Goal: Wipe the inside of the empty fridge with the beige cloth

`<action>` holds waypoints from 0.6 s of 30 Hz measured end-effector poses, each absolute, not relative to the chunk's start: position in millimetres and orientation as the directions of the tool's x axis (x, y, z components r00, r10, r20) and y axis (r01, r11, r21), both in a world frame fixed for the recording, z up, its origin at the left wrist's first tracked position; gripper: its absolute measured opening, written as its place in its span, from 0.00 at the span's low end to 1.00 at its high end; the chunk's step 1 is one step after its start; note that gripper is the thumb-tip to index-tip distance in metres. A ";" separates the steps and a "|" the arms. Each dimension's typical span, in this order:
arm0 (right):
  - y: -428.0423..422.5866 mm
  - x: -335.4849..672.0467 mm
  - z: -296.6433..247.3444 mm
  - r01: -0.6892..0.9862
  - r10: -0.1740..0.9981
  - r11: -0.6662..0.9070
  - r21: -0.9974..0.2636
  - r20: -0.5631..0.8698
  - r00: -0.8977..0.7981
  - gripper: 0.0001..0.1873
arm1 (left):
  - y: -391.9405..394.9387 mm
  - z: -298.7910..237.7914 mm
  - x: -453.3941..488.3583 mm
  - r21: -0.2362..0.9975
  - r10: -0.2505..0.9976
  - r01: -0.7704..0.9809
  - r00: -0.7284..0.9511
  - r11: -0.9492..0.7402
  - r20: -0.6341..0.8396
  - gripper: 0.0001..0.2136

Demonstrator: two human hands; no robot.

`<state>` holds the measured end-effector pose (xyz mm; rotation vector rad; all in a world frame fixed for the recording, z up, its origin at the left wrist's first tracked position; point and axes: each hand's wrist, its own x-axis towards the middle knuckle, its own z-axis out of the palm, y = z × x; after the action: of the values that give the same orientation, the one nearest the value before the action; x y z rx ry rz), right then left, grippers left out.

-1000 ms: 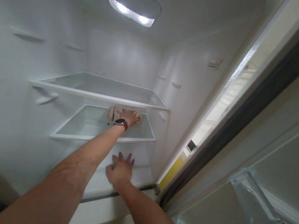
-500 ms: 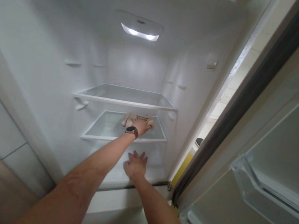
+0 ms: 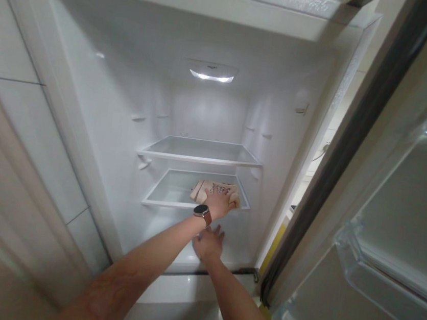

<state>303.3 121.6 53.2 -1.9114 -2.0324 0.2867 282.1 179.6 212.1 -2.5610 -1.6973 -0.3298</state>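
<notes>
My left hand [image 3: 217, 204], with a round dark-faced watch [image 3: 200, 209] on a brown strap at its wrist, lies with spread fingers on a folded beige cloth [image 3: 200, 192] with dark printing. That cloth rests on the lower glass shelf [image 3: 171, 192] of a refrigerator, near its front right part. Below this shelf is my right hand [image 3: 208, 242], its fingers spread and nothing seen in them. Whether its palm touches the surface under it cannot be made out.
Above sits another glass shelf [image 3: 202, 151] with a white rim. A lamp [image 3: 211, 76] glows under the ceiling. At right the refrigerator door [image 3: 392, 211] stands ajar with clear door bins [image 3: 387, 287]. Grey-white tiles [image 3: 21, 122] line the left side.
My left hand and the cloth have come toward the front edge of the lower shelf. The view has drawn back, showing the refrigerator's top edge. My right hand remains below the shelf.
</notes>
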 end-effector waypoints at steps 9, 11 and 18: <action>125.3 303.7 50.3 0.942 0.996 0.077 -0.327 0.067 -0.058 0.35 | 197.2 206.6 322.8 0.113 0.942 0.949 0.268 -0.294 0.204 0.33; 125.6 303.8 50.0 0.945 0.996 0.081 -0.318 0.069 -0.063 0.36 | 200.4 205.4 329.2 0.127 0.942 0.948 0.262 -0.292 0.209 0.33; 124.5 304.3 54.0 0.957 0.995 0.088 -0.277 0.060 -0.074 0.36 | 217.1 206.4 340.4 0.165 0.939 0.944 0.240 -0.285 0.247 0.32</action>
<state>304.3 124.5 54.0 -1.9624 -2.1311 0.2409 340.4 217.1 206.4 -2.4593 -1.8679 -0.4689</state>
